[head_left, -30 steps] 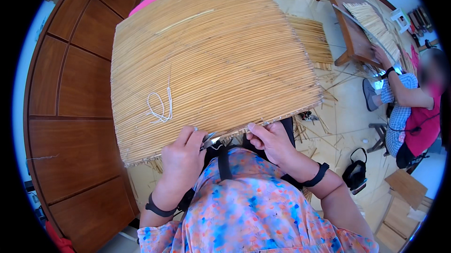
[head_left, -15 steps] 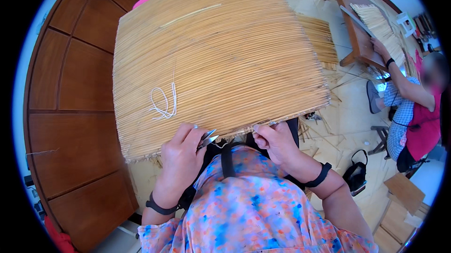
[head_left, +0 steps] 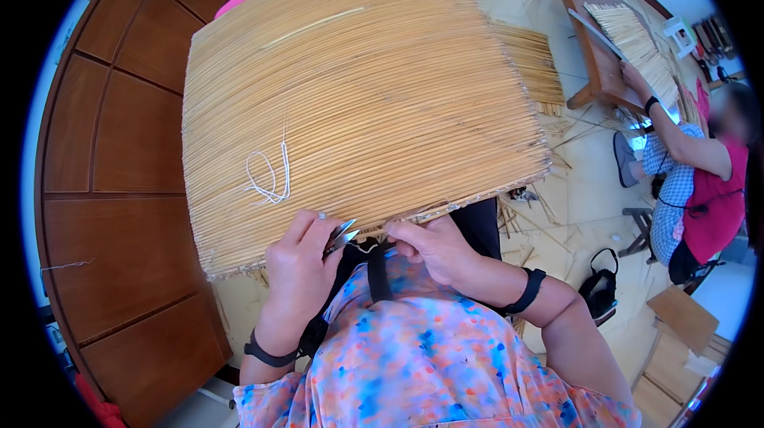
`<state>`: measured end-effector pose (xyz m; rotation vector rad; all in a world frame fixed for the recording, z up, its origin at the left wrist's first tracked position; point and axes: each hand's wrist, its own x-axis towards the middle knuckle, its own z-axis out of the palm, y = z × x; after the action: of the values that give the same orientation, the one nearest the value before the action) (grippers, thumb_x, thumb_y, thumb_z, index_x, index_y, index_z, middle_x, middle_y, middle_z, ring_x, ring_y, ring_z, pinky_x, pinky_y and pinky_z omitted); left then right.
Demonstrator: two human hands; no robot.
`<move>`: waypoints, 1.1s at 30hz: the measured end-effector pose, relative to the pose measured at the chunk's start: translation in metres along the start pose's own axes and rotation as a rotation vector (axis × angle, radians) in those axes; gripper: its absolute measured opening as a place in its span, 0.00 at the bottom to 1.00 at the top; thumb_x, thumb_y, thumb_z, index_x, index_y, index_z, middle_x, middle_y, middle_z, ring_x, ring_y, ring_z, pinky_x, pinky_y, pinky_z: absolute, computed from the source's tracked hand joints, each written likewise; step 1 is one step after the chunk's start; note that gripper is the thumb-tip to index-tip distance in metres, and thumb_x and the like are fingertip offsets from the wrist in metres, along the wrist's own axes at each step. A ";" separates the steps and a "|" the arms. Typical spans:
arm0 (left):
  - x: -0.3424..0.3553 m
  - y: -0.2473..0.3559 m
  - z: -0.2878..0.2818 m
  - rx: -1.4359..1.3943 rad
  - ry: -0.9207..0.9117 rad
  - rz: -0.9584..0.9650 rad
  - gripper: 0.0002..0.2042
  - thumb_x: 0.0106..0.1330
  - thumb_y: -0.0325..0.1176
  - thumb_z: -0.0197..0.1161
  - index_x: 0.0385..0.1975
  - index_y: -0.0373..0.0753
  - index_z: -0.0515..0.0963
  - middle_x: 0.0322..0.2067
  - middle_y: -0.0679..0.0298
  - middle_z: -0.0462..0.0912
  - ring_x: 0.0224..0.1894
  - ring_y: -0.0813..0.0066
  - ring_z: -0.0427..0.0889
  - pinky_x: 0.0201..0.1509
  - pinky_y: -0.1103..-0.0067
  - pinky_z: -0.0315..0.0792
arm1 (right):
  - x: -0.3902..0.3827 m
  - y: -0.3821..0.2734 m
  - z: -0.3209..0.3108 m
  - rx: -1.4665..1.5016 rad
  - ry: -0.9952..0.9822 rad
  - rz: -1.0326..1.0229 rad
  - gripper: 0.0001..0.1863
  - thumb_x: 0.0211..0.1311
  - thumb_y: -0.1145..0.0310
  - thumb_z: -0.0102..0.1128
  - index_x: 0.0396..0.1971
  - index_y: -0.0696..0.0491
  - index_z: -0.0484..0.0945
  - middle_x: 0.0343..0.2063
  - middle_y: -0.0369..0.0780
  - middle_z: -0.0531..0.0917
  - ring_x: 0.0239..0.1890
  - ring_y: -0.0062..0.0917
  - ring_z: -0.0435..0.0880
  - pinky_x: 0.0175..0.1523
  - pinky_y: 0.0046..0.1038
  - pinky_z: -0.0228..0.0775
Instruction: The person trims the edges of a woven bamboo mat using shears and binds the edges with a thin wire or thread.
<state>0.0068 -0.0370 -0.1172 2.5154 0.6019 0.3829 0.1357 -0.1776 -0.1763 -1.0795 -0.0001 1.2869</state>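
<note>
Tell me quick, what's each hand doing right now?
Left hand: closed around small scissors, blades apart.
Right hand: fingers curled at the near edge of the mat; whether it grips anything cannot be told.

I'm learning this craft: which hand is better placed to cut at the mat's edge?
Probably the left hand: it holds open snips beside the mat; the right hand, at the edge, shows no tool.

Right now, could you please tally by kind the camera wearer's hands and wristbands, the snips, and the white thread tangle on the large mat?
Hands: 2 (left hand, right hand)
Wristbands: 2 (left band, right band)
Snips: 1, in the left hand
Thread tangle: 1, on the mat
Total: 6, mat not counted
</note>
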 end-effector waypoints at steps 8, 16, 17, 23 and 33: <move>0.005 0.003 -0.003 0.014 -0.035 0.053 0.11 0.48 0.21 0.71 0.32 0.35 0.78 0.27 0.59 0.75 0.25 0.63 0.79 0.26 0.74 0.72 | -0.004 -0.003 0.007 0.066 0.032 0.024 0.04 0.57 0.72 0.60 0.31 0.53 0.76 0.23 0.32 0.75 0.18 0.12 0.66 0.19 0.16 0.49; 0.018 0.011 -0.002 0.109 -0.162 0.112 0.11 0.47 0.24 0.72 0.30 0.36 0.78 0.28 0.60 0.77 0.26 0.60 0.79 0.27 0.72 0.72 | -0.001 0.005 0.008 0.013 0.073 -0.069 0.03 0.56 0.73 0.61 0.29 0.53 0.77 0.21 0.32 0.76 0.19 0.12 0.68 0.20 0.15 0.53; 0.020 0.012 -0.001 0.096 -0.165 0.125 0.11 0.47 0.24 0.72 0.30 0.36 0.78 0.28 0.60 0.77 0.26 0.60 0.79 0.27 0.72 0.72 | 0.001 0.008 0.009 0.004 0.077 -0.129 0.02 0.55 0.73 0.61 0.28 0.53 0.77 0.21 0.32 0.76 0.18 0.12 0.68 0.20 0.15 0.54; 0.037 0.006 -0.005 -0.058 -0.303 0.065 0.10 0.51 0.29 0.70 0.29 0.37 0.76 0.28 0.58 0.76 0.29 0.53 0.79 0.30 0.67 0.73 | 0.003 0.014 0.002 -0.026 0.107 -0.129 0.05 0.56 0.70 0.61 0.30 0.54 0.80 0.23 0.33 0.79 0.26 0.15 0.75 0.28 0.19 0.64; 0.033 0.029 -0.008 0.443 -0.357 0.308 0.05 0.54 0.27 0.60 0.26 0.36 0.72 0.23 0.59 0.72 0.18 0.62 0.78 0.20 0.71 0.72 | 0.005 0.021 0.000 -0.100 0.048 -0.218 0.06 0.59 0.70 0.59 0.34 0.56 0.80 0.26 0.33 0.80 0.27 0.16 0.76 0.30 0.20 0.68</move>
<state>0.0417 -0.0397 -0.0905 3.0096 0.1671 -0.1142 0.1212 -0.1757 -0.1929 -1.1620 -0.1437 1.0734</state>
